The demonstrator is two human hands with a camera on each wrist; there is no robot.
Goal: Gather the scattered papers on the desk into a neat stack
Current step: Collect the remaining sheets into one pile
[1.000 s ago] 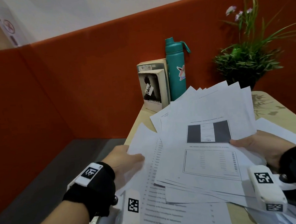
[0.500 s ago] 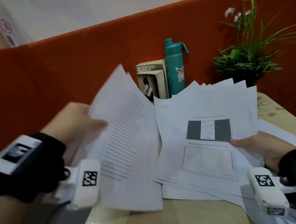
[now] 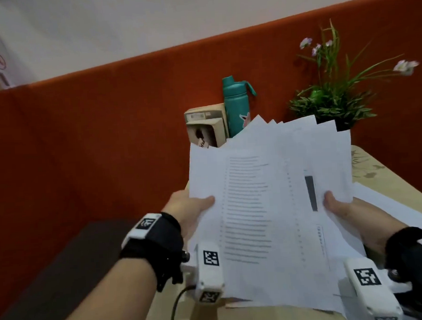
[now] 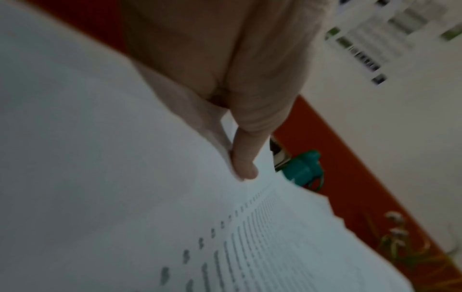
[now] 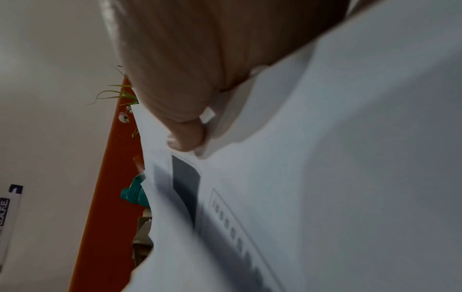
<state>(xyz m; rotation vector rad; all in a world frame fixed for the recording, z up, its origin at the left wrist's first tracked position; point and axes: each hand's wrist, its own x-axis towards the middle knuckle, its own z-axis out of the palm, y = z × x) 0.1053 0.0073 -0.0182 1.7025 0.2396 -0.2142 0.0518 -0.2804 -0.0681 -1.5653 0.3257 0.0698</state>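
Note:
A loose bundle of white printed papers (image 3: pixel 268 205) is held up above the desk (image 3: pixel 366 166), its top corners fanned out unevenly. The front sheet carries lines of text; behind it a sheet with a dark block shows at the right. My left hand (image 3: pixel 193 209) pinches the bundle's left edge, thumb (image 4: pixel 243 164) on the front sheet (image 4: pixel 125 197). My right hand (image 3: pixel 339 207) pinches the right edge, thumb (image 5: pixel 185 136) over the papers (image 5: pixel 325 177). More white sheets (image 3: pixel 403 206) lie flat on the desk to the right, under my right wrist.
At the back of the desk stand a teal bottle (image 3: pixel 236 104), two upright books (image 3: pixel 207 125) and a potted plant (image 3: pixel 334 99) with small flowers. An orange partition (image 3: pixel 105 128) runs behind and left. A dark surface (image 3: pixel 64 270) lies lower left.
My left hand lifted a text sheet off the desk's left side, swung it up, and brought it rightward onto the front of the bundle held by my right hand. The bundle now stands more upright.

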